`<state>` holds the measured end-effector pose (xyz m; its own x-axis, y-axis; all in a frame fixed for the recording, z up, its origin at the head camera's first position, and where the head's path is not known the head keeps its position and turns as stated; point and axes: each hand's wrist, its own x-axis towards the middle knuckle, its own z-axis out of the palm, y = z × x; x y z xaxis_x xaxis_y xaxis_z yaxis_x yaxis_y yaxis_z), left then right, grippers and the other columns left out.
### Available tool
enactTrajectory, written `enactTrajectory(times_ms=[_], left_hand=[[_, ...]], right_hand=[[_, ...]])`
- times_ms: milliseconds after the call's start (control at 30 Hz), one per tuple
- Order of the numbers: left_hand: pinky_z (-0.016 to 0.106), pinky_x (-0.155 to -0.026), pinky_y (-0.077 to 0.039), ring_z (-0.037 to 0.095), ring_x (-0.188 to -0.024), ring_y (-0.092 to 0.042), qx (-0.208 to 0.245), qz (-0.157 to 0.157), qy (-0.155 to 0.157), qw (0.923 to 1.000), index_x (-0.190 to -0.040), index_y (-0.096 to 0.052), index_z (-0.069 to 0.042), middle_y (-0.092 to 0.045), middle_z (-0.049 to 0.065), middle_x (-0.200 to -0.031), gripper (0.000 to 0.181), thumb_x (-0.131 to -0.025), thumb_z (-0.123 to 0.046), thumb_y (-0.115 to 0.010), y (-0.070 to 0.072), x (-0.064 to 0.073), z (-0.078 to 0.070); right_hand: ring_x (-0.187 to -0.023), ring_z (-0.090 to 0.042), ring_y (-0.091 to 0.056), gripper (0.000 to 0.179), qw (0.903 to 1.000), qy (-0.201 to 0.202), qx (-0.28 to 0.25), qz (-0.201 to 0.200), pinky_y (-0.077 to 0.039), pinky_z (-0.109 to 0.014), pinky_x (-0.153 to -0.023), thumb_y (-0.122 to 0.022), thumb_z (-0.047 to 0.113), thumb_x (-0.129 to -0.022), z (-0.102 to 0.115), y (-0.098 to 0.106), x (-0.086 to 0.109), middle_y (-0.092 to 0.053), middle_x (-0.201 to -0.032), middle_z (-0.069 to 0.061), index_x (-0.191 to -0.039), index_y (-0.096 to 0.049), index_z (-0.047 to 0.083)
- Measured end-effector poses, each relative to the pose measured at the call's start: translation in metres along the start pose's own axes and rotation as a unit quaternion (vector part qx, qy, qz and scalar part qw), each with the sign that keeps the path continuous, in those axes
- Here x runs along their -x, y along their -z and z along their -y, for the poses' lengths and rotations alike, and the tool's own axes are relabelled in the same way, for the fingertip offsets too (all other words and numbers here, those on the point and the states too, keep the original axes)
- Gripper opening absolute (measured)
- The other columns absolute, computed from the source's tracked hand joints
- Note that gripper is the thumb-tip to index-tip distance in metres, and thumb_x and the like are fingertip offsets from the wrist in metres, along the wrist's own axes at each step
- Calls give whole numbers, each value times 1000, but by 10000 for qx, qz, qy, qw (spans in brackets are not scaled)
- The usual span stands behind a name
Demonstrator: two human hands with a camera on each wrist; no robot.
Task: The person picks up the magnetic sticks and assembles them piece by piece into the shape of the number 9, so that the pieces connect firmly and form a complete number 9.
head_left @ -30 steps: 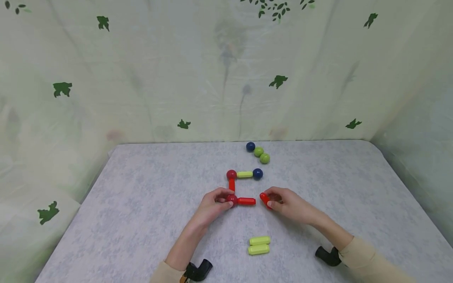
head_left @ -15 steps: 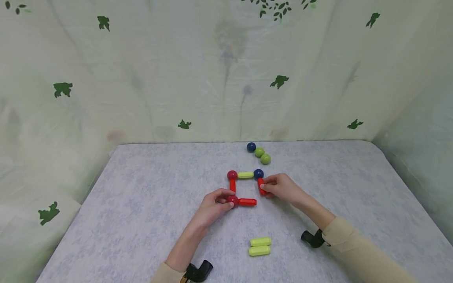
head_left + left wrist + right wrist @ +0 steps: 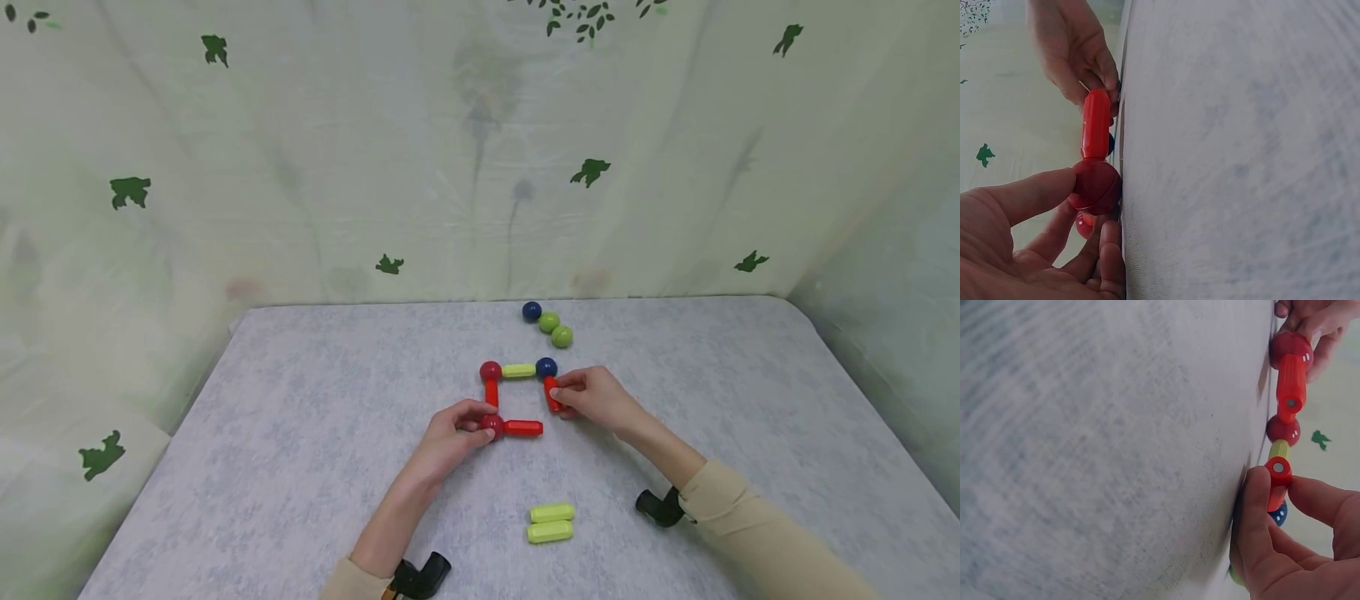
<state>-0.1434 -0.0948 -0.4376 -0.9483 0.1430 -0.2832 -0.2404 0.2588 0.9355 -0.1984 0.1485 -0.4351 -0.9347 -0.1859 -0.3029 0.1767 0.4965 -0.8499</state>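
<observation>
While the left hand (image 3: pixel 452 435) pinches the nearer red ball (image 3: pixel 1097 186), the right hand (image 3: pixel 598 398) pinches a red rod (image 3: pixel 1279 480), its far end against a blue ball (image 3: pixel 547 367) on the table (image 3: pixel 300 483). Joining these seems the step in hand; the next move likely calls for squaring the rod.

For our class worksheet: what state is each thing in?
Left grip, pinching near red ball
Right grip, pinching right red rod
Front red rod, right end free
Far red ball, touching left red rod
Near blue ball, touching lime rod
Two lime rods, parallel
Far blue ball, rodless
Two green balls, rodless
</observation>
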Motion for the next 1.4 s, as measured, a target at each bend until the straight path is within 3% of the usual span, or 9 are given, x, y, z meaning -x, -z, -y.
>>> enactTrajectory(times_ms=[367,600,867,1033,1233,1400], left_hand=[[32,-78,-42,24,-98,-49,-33,31,-140,9999,-119,-67,-7,-60,9,-108,30,-89,-3,-66,-1,-1,0],[32,-78,-42,24,-98,-49,-39,18,-124,9999,-119,-67,-7,-59,9,-108,30,-90,-3,-66,-1,-1,1],[33,-78,-42,24,-99,-49,-34,15,-155,9999,-120,-67,-7,-59,9,-109,30,-90,-4,-65,-1,-1,1],[33,-78,-42,24,-99,-49,-64,-10,-126,9999,-120,-67,-7,-59,9,-110,30,-90,-4,-66,0,-1,2],[33,-78,-43,24,-99,-49,-40,-43,-106,9999,-120,-67,-8,-60,9,-110,30,-90,-4,-66,0,-1,1],[33,-79,-44,24,-100,-49,-30,-12,-83,10000,-119,-67,-8,-59,8,-111,29,-91,-5,-66,-1,-1,0]], right_hand=[[-81,-18,-67,31,9996,240,-128,6,-56,-32,-75,-64,6,-93,-10,6,10,-71,-94,-9,-121,-62,-7],[-85,-17,-64,29,9987,480,167,57,-54,-33,-77,-66,10,-93,-13,9,32,-70,-97,-5,-120,-65,-1],[-93,-17,-63,26,9896,1147,615,606,-53,-32,-81,-67,9,-93,-15,2,64,-68,-106,-3,-119,-66,5],[-91,-15,-62,26,9869,1149,830,765,-52,-31,-81,-68,9,-92,-15,-5,77,-66,-106,1,-118,-66,10],[-93,-14,-61,26,9842,1407,955,490,-52,-30,-81,-67,8,-92,-10,-3,73,-66,-108,1,-118,-66,11],[-99,-17,-61,29,9810,1671,977,122,-52,-35,-85,-68,7,-92,-5,8,56,-66,-113,-3,-121,-65,10]])
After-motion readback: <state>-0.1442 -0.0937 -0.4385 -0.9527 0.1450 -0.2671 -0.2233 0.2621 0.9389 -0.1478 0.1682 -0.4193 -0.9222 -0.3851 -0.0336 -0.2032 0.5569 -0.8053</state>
